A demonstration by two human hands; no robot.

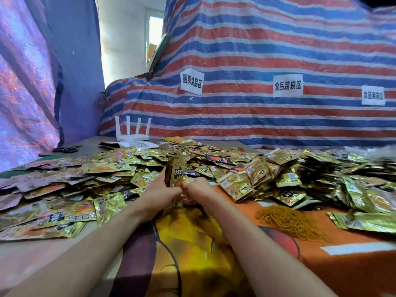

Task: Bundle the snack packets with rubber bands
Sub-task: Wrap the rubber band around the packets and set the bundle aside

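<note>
I am holding a small stack of gold snack packets [176, 173] upright in my left hand [159, 190], with fingers and thumb curling round its lower half. The stack is standing over the near middle of the table, just in front of the loose heap, with its printed face turning toward me.

My right hand [198, 189] is sitting just beside the left, its fingers curling in against the lower edge of the stack. The fingertips are hiding behind the hand, so I cannot tell whether it is pinching the packets, a band, or nothing.

The heap of loose packets [235, 168] is spreading across the table from the far left edge to the far right, mostly gold with a few black ones among them. A pile of yellow rubber bands [289, 219] is lying on the orange and yellow tablecloth [192, 249], to the right of my right forearm and near the front edge of the heap.

At the far left of the table a white router [132, 130] with four upright antennas is standing behind the heap, and black-handled scissors [66, 149] are lying further left. A red, white and blue striped tarp [257, 50] is hanging behind the table, and three white paper labels [287, 85] are sticking to it.
</note>
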